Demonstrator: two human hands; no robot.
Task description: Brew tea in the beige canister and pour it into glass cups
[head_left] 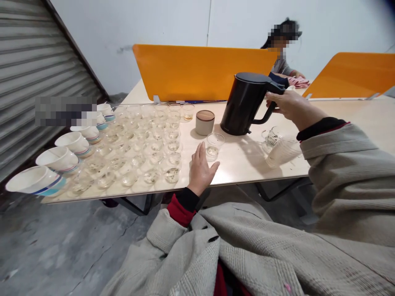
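Note:
My right hand (291, 106) is wrapped round the handle of a black electric kettle (247, 102). The kettle is upright, its base at or just over the table; I cannot tell if it touches. With fingers extended and thumb apart, my left hand (202, 168) is beside a clear cup (215, 146) that has dark bits at its bottom. Behind that cup stands a grey canister (205, 123) with a wooden lid. To the left, many clear cups (151, 174) stand in rows, with liquid and dark bits in them.
White paper bowls (66, 144) line the table's left end. Right of the kettle are a small glass cup (271, 137) and a stack of clear cups (282, 152). Orange dividers (203, 74) run along the back, and a person (282, 65) sits beyond them.

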